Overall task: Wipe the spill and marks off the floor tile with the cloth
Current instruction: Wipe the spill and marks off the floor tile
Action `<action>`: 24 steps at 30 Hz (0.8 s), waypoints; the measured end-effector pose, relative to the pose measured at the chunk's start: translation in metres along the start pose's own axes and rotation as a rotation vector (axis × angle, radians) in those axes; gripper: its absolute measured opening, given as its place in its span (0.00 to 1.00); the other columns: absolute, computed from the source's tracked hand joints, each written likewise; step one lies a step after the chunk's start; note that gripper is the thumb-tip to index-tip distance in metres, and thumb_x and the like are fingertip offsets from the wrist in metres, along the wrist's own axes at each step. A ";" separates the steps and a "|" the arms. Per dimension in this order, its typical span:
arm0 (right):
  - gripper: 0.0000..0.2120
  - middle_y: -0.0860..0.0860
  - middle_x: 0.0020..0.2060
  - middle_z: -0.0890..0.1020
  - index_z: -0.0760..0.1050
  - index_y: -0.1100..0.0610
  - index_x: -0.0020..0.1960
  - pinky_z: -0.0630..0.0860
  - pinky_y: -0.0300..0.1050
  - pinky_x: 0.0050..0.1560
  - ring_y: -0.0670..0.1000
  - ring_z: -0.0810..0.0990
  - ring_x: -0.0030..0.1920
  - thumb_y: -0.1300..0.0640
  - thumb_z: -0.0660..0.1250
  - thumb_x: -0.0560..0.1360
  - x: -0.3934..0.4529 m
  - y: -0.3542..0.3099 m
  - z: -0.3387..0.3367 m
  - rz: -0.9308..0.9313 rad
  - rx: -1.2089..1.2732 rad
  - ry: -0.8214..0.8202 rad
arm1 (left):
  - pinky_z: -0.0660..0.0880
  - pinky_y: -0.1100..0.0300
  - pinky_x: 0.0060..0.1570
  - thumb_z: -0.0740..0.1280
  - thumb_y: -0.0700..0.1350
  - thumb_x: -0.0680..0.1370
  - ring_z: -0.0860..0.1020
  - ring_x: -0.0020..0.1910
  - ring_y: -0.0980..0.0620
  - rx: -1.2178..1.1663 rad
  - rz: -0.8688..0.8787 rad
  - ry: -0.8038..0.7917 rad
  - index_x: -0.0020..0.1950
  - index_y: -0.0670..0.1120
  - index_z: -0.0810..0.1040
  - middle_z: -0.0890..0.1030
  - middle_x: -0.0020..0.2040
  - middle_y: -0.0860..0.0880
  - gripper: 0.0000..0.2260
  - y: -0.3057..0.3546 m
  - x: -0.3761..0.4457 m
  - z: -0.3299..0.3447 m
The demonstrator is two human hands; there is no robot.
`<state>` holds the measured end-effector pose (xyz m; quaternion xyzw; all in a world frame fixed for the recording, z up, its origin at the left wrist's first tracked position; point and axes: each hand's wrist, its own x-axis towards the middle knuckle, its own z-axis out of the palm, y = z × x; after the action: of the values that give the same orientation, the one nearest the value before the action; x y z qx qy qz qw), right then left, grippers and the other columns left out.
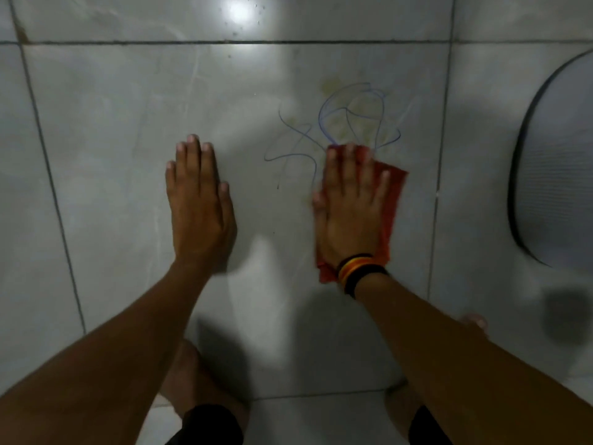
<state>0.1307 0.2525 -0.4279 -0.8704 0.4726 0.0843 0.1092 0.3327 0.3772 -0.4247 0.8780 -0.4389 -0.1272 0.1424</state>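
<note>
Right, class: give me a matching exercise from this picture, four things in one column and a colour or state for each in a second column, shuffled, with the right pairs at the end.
Things
1. cloth
2. scribble marks
3. left hand
4. right hand

States
A. blue pen lines on the tile
B. flat on bare tile, holding nothing
C. red, spread on the floor
D. pressing down on the cloth, bands at the wrist

Pairs: 1-C, 2-A, 3-B, 4-D
</note>
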 end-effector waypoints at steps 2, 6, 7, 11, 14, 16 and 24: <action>0.31 0.53 0.85 0.46 0.47 0.52 0.86 0.49 0.70 0.81 0.63 0.50 0.85 0.42 0.47 0.86 -0.016 -0.022 0.010 -0.245 0.018 -0.021 | 0.47 0.42 0.88 0.54 0.46 0.89 0.51 0.89 0.40 0.059 0.040 0.005 0.88 0.41 0.54 0.54 0.89 0.39 0.28 -0.004 0.004 0.006; 0.31 0.50 0.85 0.51 0.48 0.47 0.86 0.52 0.70 0.81 0.59 0.51 0.85 0.45 0.54 0.86 -0.075 0.012 0.010 -0.418 -0.018 -0.139 | 0.47 0.40 0.88 0.52 0.47 0.89 0.49 0.89 0.40 0.080 0.062 -0.027 0.89 0.41 0.51 0.51 0.89 0.39 0.28 -0.002 0.003 0.003; 0.31 0.50 0.85 0.52 0.49 0.46 0.86 0.55 0.70 0.79 0.58 0.52 0.85 0.45 0.54 0.85 -0.081 0.030 0.006 -0.326 -0.010 -0.134 | 0.46 0.40 0.87 0.52 0.46 0.89 0.49 0.89 0.40 0.079 0.062 -0.036 0.89 0.41 0.51 0.51 0.89 0.40 0.28 -0.001 0.005 0.002; 0.31 0.54 0.86 0.52 0.47 0.48 0.86 0.51 0.74 0.79 0.61 0.51 0.85 0.44 0.49 0.85 -0.037 0.086 -0.015 0.183 0.006 -0.076 | 0.47 0.40 0.88 0.51 0.47 0.89 0.49 0.89 0.41 0.079 0.057 -0.007 0.89 0.41 0.51 0.51 0.89 0.41 0.28 0.012 0.023 0.006; 0.31 0.53 0.86 0.52 0.47 0.49 0.86 0.50 0.74 0.79 0.59 0.50 0.85 0.43 0.46 0.85 0.047 0.073 -0.026 0.342 0.034 0.066 | 0.47 0.42 0.88 0.50 0.48 0.89 0.49 0.90 0.43 0.088 0.060 0.038 0.89 0.44 0.50 0.51 0.90 0.43 0.28 0.013 0.033 0.014; 0.31 0.53 0.85 0.55 0.51 0.50 0.85 0.53 0.73 0.79 0.61 0.54 0.84 0.43 0.48 0.85 0.086 0.040 -0.025 0.257 0.004 0.136 | 0.46 0.43 0.88 0.49 0.48 0.89 0.48 0.90 0.44 0.093 0.068 0.042 0.89 0.45 0.49 0.50 0.90 0.44 0.28 0.010 0.033 0.017; 0.30 0.51 0.85 0.55 0.51 0.46 0.85 0.49 0.69 0.82 0.59 0.52 0.85 0.45 0.54 0.85 0.014 0.021 -0.013 -0.278 0.021 -0.046 | 0.49 0.39 0.87 0.53 0.43 0.89 0.51 0.89 0.39 -0.023 0.021 0.005 0.88 0.39 0.54 0.54 0.89 0.38 0.27 0.027 0.054 0.004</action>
<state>0.1211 0.2270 -0.4216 -0.9242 0.3455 0.0836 0.1397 0.3432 0.3172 -0.4243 0.8719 -0.4462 -0.1287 0.1550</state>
